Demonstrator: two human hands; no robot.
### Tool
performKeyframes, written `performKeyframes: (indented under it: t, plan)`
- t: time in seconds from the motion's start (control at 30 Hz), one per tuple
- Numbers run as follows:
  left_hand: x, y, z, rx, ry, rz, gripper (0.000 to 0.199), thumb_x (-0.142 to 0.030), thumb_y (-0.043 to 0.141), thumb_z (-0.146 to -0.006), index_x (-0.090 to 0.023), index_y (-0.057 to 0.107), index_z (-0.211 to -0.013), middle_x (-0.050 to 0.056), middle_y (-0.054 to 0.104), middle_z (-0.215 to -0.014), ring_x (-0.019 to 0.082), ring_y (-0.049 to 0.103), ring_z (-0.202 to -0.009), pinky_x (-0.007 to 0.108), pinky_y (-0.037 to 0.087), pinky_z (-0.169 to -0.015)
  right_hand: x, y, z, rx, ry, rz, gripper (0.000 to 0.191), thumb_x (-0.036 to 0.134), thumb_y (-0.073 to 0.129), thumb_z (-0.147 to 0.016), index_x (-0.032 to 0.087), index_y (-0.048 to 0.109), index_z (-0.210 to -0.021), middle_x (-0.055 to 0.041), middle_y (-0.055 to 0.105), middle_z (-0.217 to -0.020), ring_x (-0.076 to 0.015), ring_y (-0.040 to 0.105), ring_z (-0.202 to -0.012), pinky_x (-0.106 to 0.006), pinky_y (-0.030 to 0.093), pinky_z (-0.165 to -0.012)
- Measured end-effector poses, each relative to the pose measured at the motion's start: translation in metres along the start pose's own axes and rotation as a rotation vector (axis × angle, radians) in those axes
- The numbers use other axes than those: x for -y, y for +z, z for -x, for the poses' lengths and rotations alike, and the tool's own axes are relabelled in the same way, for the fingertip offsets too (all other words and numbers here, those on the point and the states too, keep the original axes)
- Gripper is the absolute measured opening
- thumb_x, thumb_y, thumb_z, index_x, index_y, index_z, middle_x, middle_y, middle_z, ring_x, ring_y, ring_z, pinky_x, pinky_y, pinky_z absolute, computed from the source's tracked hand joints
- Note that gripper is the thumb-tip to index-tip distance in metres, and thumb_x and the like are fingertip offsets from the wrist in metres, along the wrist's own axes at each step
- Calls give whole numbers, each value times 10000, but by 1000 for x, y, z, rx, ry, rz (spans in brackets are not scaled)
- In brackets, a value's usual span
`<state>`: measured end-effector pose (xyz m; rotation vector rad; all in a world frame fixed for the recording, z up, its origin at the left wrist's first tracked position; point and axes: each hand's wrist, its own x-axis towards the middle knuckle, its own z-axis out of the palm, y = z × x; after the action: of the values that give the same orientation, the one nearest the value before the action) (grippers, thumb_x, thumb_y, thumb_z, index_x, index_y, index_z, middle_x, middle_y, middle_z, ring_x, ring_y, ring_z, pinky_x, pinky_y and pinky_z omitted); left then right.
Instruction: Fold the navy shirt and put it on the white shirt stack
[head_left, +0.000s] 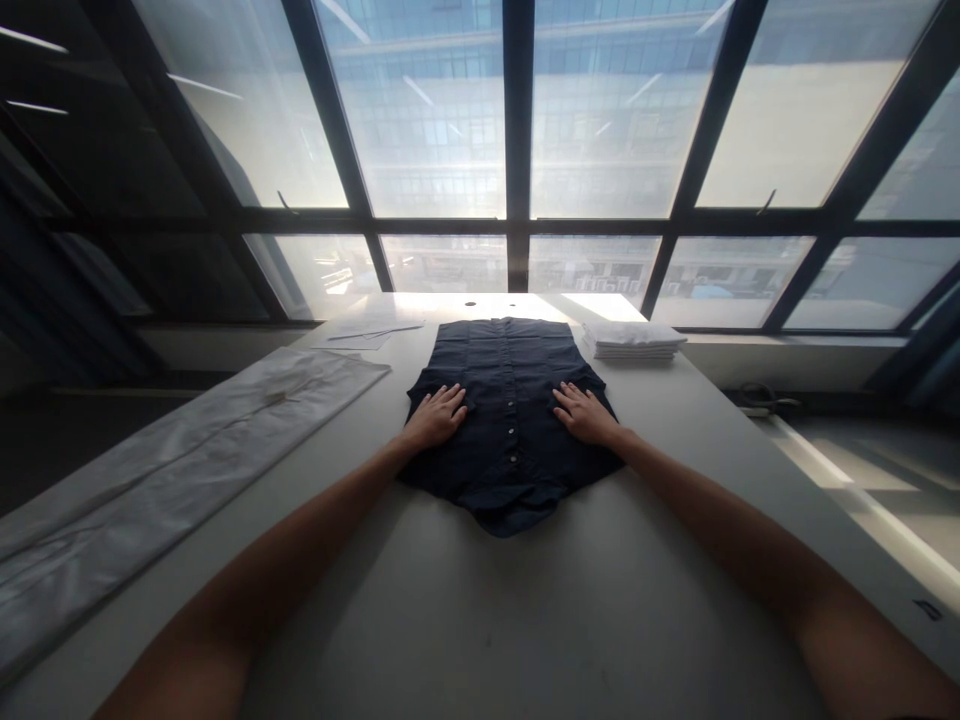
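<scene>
Both hands, left hand [437,414] and right hand [583,413], flat on dark shirt [512,420]

The flat buttoned cotton shirt [510,420] is dark navy, plain and unpatterned, with a row of small pale buttons [511,430] down its front. The smooth rectangular worktop [480,620] is light grey, almost white where sun strikes it. The long clear plastic bags [172,470] look milky white and glossy. The folded stack of cloth [632,340] is white. The window frames [517,225] are black.
</scene>
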<state>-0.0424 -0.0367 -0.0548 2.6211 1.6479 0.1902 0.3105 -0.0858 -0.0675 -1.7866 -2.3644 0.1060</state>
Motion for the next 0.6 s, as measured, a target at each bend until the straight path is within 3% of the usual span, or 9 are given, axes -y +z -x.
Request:
performKeyframes:
  t: [0.6]
  plan:
    - [1, 2, -1, -11, 8, -6, 621, -465, 263, -1039, -192, 349, -1590, 76, 254, -1673, 312, 212, -1544, 544, 214, -1224, 3, -3, 2, -3, 12, 4, 610, 465, 301, -1057, 169, 351, -1587, -123, 241, -1673, -267, 174, -1554, -517, 175, -1227]
